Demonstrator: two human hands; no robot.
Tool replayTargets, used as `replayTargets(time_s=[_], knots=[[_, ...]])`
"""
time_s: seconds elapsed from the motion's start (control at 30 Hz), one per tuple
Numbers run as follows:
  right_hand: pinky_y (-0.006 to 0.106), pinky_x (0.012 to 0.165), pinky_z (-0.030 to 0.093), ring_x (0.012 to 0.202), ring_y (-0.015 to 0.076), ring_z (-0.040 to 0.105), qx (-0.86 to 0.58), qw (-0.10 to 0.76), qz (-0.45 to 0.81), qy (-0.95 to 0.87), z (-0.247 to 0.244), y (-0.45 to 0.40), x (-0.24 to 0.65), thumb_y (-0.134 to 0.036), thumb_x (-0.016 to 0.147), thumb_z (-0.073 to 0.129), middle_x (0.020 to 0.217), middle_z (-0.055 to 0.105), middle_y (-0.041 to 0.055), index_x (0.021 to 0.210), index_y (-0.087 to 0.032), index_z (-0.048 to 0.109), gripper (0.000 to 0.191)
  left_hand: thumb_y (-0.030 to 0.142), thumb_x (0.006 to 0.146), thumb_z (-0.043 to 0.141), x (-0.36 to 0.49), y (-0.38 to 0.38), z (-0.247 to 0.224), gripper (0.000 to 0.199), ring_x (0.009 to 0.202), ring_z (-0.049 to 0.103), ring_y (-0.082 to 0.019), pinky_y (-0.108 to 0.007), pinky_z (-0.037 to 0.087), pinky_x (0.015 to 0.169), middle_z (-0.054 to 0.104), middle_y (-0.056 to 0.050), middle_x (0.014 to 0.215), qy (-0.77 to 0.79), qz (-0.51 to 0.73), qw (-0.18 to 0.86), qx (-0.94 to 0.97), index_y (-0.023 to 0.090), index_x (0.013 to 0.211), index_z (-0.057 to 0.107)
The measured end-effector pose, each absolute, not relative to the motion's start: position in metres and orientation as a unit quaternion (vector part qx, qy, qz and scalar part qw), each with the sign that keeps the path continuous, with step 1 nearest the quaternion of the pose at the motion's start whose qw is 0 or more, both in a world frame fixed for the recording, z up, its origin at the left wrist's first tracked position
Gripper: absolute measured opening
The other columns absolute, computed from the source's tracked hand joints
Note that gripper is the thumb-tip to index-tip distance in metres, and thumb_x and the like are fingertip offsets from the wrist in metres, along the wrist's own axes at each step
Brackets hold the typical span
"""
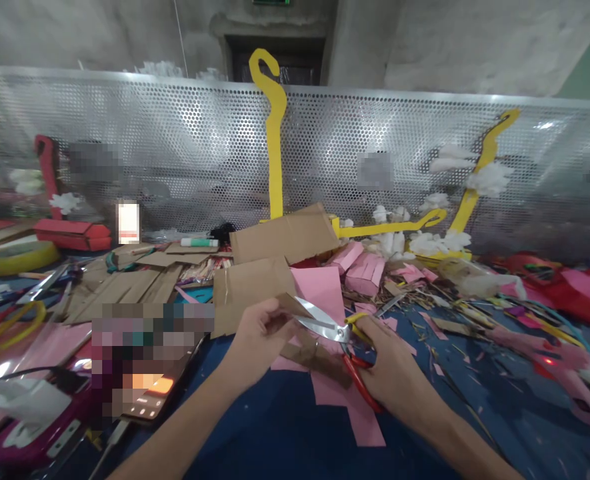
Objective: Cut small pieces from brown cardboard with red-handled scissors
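My left hand [262,343] pinches a small piece of brown cardboard [295,305]. In my right hand [395,363] is a pair of scissors [325,325] with one yellow and one red handle. Its blades are parted and point left, their tips at the cardboard by my left fingers. Whether the blades touch the cardboard I cannot tell. Under and behind the scissors lie pink paper [319,287] and a brown cardboard sheet [245,287]. Pink paper strips [365,420] rest on the blue table below my right hand.
A yellow hook-topped stand [275,153] rises before a perforated metal panel [195,147]. Pink folded boxes [367,270] sit right of centre. A pink glue gun [545,357] with a red light lies at right. A lit phone [149,393] and purple power strip [39,427] are at left.
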State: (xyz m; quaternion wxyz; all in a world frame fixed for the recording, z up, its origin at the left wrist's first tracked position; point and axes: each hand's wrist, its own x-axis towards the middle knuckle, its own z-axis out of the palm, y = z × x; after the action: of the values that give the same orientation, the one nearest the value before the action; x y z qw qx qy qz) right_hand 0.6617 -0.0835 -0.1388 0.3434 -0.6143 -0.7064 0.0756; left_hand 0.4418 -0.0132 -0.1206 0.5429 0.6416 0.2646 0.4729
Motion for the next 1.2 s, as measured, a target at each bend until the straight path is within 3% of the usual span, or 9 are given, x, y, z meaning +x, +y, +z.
replayTargets(time_s=[0.13, 0.33, 0.6, 0.7, 0.93, 1.1, 1.2], knots=[[0.031, 0.070, 0.044, 0.082, 0.0223, 0.058, -0.615, 0.340, 0.071, -0.708, -0.139, -0.083, 0.661, -0.036, 0.081, 0.066, 0.092, 0.065, 0.0065, 0.092, -0.021, 0.057, 0.021, 0.015, 0.080, 0.067, 0.442, -0.015, -0.118, 0.017, 0.090, 0.069, -0.025, -0.038, 0.053, 0.082, 0.075, -0.009, 0.092, 0.273, 0.468, 0.547, 0.638, 0.018, 0.094, 0.076], [0.027, 0.056, 0.036, 0.061, 0.0167, 0.051, -0.631, 0.312, 0.057, -0.708, -0.145, -0.081, 0.663, -0.029, 0.078, 0.062, 0.069, 0.060, 0.0007, 0.080, -0.022, 0.054, 0.012, 0.019, 0.083, 0.067, 0.442, -0.017, -0.117, 0.013, 0.088, 0.068, -0.024, -0.038, 0.052, 0.083, 0.074, -0.009, 0.091, 0.273, 0.451, 0.540, 0.656, 0.017, 0.093, 0.075], [0.025, 0.056, 0.035, 0.061, 0.0167, 0.053, -0.634, 0.304, 0.069, -0.707, -0.144, -0.080, 0.665, -0.024, 0.076, 0.058, 0.069, 0.063, 0.0007, 0.085, -0.021, 0.057, 0.009, 0.018, 0.084, 0.066, 0.442, -0.016, -0.118, 0.015, 0.089, 0.069, -0.023, -0.036, 0.052, 0.083, 0.075, -0.010, 0.094, 0.263, 0.438, 0.558, 0.654, 0.016, 0.097, 0.073], [0.025, 0.054, 0.032, 0.056, 0.0147, 0.048, -0.632, 0.303, 0.063, -0.710, -0.147, -0.080, 0.665, -0.025, 0.076, 0.059, 0.063, 0.058, -0.0011, 0.078, -0.021, 0.054, 0.007, 0.018, 0.084, 0.066, 0.442, -0.014, -0.121, 0.015, 0.088, 0.069, -0.023, -0.036, 0.053, 0.082, 0.075, -0.009, 0.094, 0.266, 0.439, 0.559, 0.651, 0.016, 0.098, 0.073], [0.024, 0.050, 0.027, 0.053, 0.0119, 0.038, -0.625, 0.311, 0.083, -0.711, -0.151, -0.080, 0.664, -0.032, 0.078, 0.065, 0.057, 0.050, -0.0048, 0.070, -0.022, 0.045, 0.023, 0.020, 0.085, 0.066, 0.440, -0.011, -0.124, 0.012, 0.091, 0.069, -0.023, -0.038, 0.051, 0.086, 0.075, -0.010, 0.095, 0.256, 0.436, 0.563, 0.653, 0.015, 0.095, 0.072], [0.024, 0.051, 0.031, 0.057, 0.0123, 0.042, -0.620, 0.332, 0.168, -0.691, -0.150, -0.081, 0.660, -0.033, 0.075, 0.071, 0.061, 0.053, -0.0049, 0.074, -0.022, 0.048, 0.025, 0.023, 0.085, 0.067, 0.440, -0.012, -0.121, 0.012, 0.091, 0.069, -0.023, -0.037, 0.051, 0.086, 0.073, -0.011, 0.095, 0.253, 0.426, 0.570, 0.655, 0.014, 0.094, 0.068], [0.024, 0.055, 0.038, 0.062, 0.0140, 0.050, -0.608, 0.343, 0.213, -0.683, -0.151, -0.082, 0.658, -0.032, 0.076, 0.069, 0.070, 0.059, -0.0022, 0.078, -0.021, 0.049, 0.023, 0.023, 0.084, 0.069, 0.441, -0.014, -0.119, 0.025, 0.089, 0.068, -0.022, -0.035, 0.052, 0.084, 0.072, -0.009, 0.093, 0.280, 0.443, 0.563, 0.639, 0.016, 0.106, 0.060]])
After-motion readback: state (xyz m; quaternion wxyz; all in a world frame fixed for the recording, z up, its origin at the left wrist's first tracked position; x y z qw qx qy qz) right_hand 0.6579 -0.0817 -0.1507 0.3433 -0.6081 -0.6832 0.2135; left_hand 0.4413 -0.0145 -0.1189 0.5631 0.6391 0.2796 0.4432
